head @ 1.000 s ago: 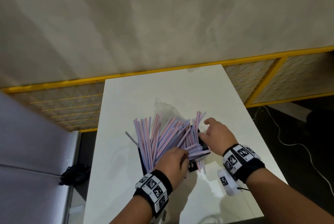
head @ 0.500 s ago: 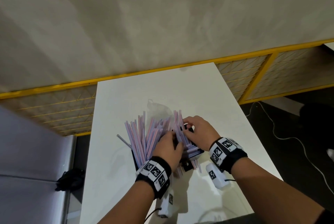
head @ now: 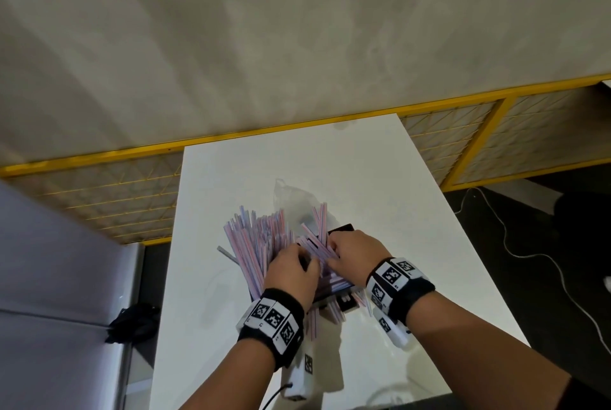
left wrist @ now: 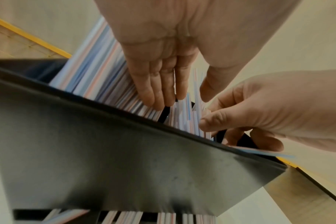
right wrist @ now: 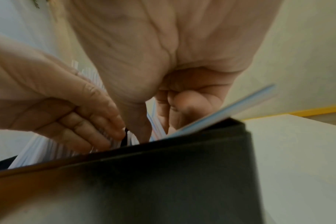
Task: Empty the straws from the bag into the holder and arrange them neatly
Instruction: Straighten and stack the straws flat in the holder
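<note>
A black holder (head: 340, 229) stands on the white tabletop (head: 413, 244), near its middle, and is packed with striped straws (head: 254, 237); most of them lean away to the left in a loose fan, a few stand up by the right side, and several poke out through a slot low in the near wall onto the tabletop; one straw lies across the near rim at the right corner; the left hand (head: 292, 272) rests on the leaning bunch, its fingers (left wrist: 159, 84) straight and close together, laid flat against the straws with the tips down at the holder's rim, gripping nothing; the right hand (head: 355, 252) is just beside it, almost touching, over the right part of the holder; its fingers (left wrist: 217, 121) are curled, thumb and forefinger reaching into the upright straws, though whether they pinch one I cannot tell from these views; a clear bag (head: 297, 194) lies crumpled and flat on the tabletop just behind the holder, partly hidden by the straw tips; both wrists wear black bands with square printed markers; beyond the tabletop runs a yellow-framed mesh barrier (head: 469, 135) below a pale wall; a white cable (head: 529, 254) trails over the dark floor at the right.
</note>
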Demonstrator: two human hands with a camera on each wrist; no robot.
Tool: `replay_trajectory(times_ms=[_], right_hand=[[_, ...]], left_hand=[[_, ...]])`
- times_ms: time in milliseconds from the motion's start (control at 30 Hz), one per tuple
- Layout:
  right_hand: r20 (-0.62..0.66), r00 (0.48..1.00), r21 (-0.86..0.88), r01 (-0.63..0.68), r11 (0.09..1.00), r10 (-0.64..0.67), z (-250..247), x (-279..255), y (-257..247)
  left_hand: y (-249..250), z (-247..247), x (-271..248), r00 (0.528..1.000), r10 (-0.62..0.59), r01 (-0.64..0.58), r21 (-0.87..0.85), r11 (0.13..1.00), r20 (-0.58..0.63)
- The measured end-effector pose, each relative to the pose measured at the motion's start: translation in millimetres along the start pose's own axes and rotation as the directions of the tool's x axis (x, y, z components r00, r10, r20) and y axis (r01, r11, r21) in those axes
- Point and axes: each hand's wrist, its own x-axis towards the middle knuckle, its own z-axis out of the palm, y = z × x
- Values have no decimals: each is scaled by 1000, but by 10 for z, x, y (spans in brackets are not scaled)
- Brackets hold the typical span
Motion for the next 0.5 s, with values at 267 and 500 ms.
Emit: replay_trajectory(times_ms=[267,500], right_hand=[[20,999,27,-38,999,37,23,69,-45],[-48,999,273,15,962,-2,24,46,3]], left_hand=[[-116,151,174,972,-109,127,-75,989,208],[-196,213,160,971,-125,183,-298,937,202]])
